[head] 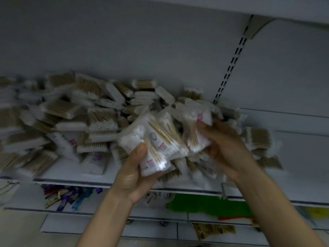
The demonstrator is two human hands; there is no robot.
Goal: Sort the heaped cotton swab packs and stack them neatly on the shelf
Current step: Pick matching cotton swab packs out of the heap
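A big loose heap of cotton swab packs point(74, 114) with wooden sticks covers the white shelf point(71, 177) from the far left to past the middle. My left hand point(131, 172) grips a bundle of swab packs point(154, 139) from below, thumb on the front pack. My right hand point(222, 145) pinches another swab pack point(199, 125) at the bundle's right side, just above the heap. The whole view is motion-blurred.
A slotted upright point(229, 68) runs up the back panel at the right, with a bracket under the shelf above. A few packs point(258, 138) lie right of my hands. The lower shelf holds purple and blue wrapped items point(67, 195) and a green package point(210, 204).
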